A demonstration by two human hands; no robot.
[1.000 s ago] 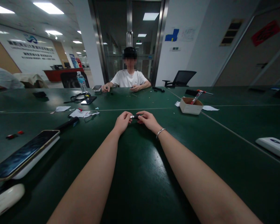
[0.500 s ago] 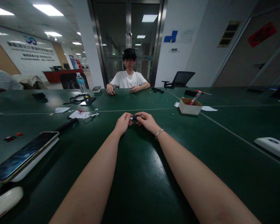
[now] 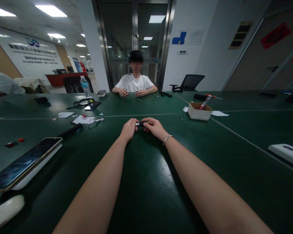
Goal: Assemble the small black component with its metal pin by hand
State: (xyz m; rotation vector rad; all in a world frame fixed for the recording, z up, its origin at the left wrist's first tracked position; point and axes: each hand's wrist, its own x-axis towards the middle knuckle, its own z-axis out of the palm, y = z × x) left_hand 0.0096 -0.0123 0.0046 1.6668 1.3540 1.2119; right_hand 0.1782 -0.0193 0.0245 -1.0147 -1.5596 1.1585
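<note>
Tabletop [image 3: 146, 188] gleams green (glass doors [image 3: 118, 35] beyond); left hand [image 3: 129, 130] and right hand [image 3: 155, 126] grip one black-and-silver piece [image 3: 139, 124].

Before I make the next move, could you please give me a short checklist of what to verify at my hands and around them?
1. Left hand on the silver end of the small silver-and-black item: ok.
2. Right hand on its black end: ok, fingers touching.
3. Silver and black parts fully joined: cannot tell, too small.
4. Phone apart from the left forearm: ok.
5. Open box apart from both hands: ok.
6. Bottle upright: ok.
</note>
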